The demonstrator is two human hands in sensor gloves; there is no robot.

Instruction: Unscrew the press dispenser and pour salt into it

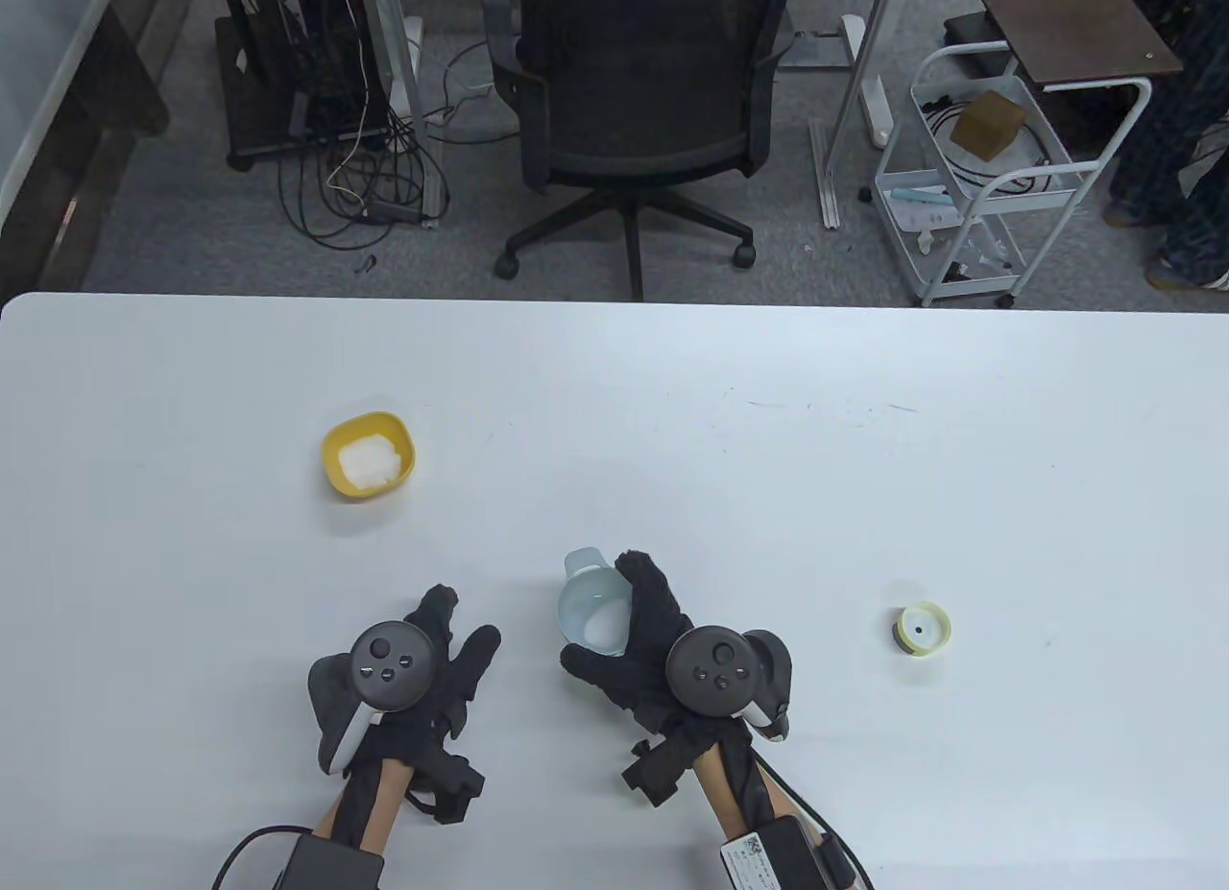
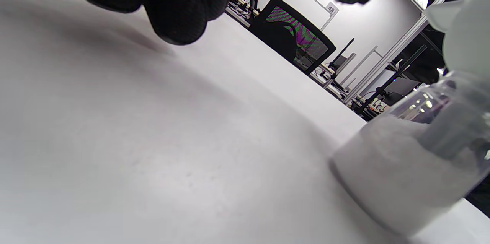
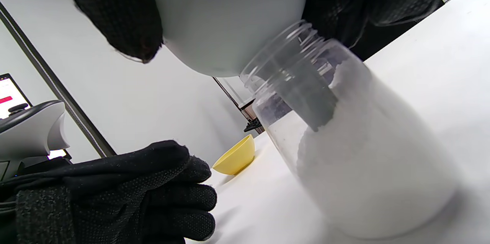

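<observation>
My right hand grips a pale blue funnel that sits in the mouth of a clear jar. The funnel hides the jar in the table view. The right wrist view shows the funnel with its spout inside the neck of the jar, which stands upright and is mostly full of white salt. Some salt lies in the funnel. My left hand rests open and empty on the table just left of the jar. The dispenser's pale yellow-green cap lies on the table to the right.
A yellow bowl with white salt in it stands at the far left of the white table. It also shows in the right wrist view. An office chair and a cart stand beyond the table's far edge.
</observation>
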